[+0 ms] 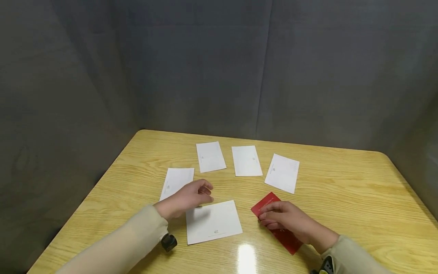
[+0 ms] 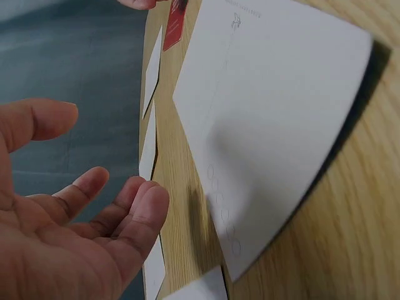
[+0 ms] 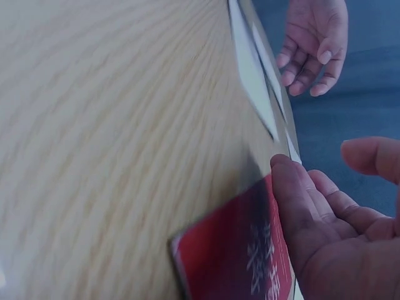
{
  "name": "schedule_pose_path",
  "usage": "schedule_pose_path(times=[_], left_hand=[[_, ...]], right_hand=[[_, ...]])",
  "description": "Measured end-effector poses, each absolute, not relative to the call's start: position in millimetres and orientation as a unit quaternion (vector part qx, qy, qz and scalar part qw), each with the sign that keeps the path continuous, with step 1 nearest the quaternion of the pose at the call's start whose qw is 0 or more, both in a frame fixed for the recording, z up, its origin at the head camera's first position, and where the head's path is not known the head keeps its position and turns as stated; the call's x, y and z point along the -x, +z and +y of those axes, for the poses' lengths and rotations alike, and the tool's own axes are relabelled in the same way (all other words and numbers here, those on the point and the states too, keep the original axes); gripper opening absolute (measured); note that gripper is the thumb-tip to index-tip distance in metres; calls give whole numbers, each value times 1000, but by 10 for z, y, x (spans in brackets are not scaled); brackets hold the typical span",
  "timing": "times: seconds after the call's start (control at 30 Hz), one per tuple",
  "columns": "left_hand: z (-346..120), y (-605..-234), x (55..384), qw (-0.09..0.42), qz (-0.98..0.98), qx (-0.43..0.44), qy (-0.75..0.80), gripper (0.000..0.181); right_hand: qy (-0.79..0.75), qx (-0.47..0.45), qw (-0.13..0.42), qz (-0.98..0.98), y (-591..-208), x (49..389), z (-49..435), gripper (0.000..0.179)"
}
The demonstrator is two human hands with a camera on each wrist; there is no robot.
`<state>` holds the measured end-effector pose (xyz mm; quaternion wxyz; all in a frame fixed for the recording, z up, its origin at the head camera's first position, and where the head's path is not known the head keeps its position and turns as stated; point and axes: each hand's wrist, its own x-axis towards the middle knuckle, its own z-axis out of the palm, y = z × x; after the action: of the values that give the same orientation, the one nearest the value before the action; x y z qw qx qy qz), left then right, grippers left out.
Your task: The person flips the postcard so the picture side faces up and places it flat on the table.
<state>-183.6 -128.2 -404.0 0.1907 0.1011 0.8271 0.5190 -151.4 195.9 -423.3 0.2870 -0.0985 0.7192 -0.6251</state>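
Observation:
Flat on the table, in the lower middle of the head view, lies a white postcard (image 1: 220, 224) with a small printed emblem. My left hand (image 1: 189, 196) hovers over its far left corner, loosely curved and holding nothing. The left wrist view shows a gap between thumb and fingers, plus a row of small outlines on this postcard (image 2: 275, 100). To the right, a red card (image 1: 287, 241) with white characters lies slanted on the wood. My right hand (image 1: 294, 220) is over it, partly covering it. In the right wrist view the thumb stands apart from the relaxed fingers (image 3: 297, 206).
Several more white postcards form an arc farther back: one (image 1: 178, 180) partly behind the left hand, others (image 1: 211, 156) (image 1: 247, 161) (image 1: 282, 173) toward the right. The wooden table (image 1: 345, 190) ends at a dark grey cloth (image 1: 205, 76) behind and at both sides.

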Motion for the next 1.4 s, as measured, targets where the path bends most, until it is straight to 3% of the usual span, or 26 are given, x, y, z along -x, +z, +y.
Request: schedule_pose_path(times=[0.77,1.4], left_hand=[[-1799,-4046,1502,229,770,-64,592,42],[-1939,-4132,1344,229,750,27,620,51]], right_hand=[[-632,106,323,696,-4241,1555,1801,41],[-636,97,338,687,-4225,1564,1680,51]])
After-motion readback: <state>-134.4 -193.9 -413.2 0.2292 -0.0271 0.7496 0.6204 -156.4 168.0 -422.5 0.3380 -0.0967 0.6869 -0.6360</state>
